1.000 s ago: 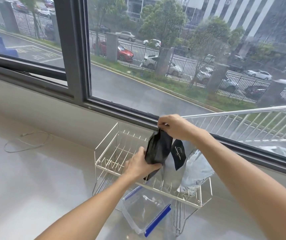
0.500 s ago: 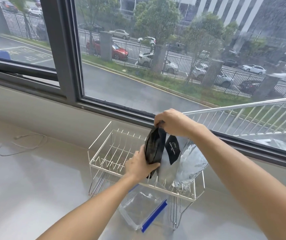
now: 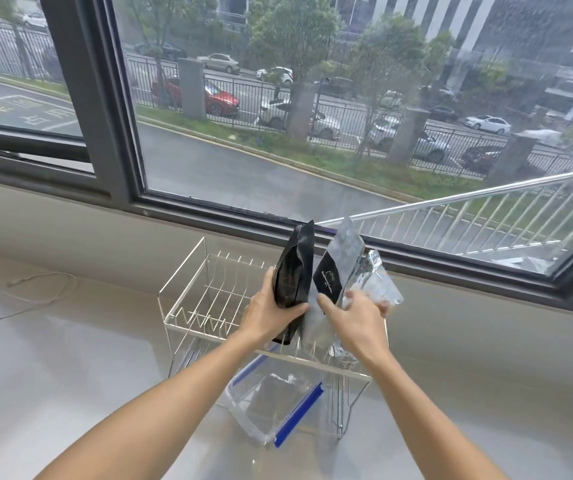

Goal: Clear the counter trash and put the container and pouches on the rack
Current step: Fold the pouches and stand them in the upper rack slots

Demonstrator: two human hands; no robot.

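Observation:
A white wire rack [image 3: 188, 278] stands on the pale counter under the window. In its upper tier a black pouch [image 3: 293, 271] stands upright, and my left hand [image 3: 271, 313] grips its lower half. Beside it stand a silver pouch with a black label [image 3: 338, 265] and a clear crinkled pouch [image 3: 376, 285]. My right hand [image 3: 354, 317] holds these two at their lower part, fingers curled around them. A clear plastic container with blue clips [image 3: 278, 407] sits on the rack's lower tier, below the pouches.
A thin white cable [image 3: 25, 292] lies on the counter at the left. The wall and dark window frame [image 3: 111, 140] run right behind the rack. Bare counter [image 3: 70, 375] stretches to the left and front.
My right hand let go of the black pouch's top and dropped to the silver and clear pouches. The left hand stays on the black pouch, which now stands more upright.

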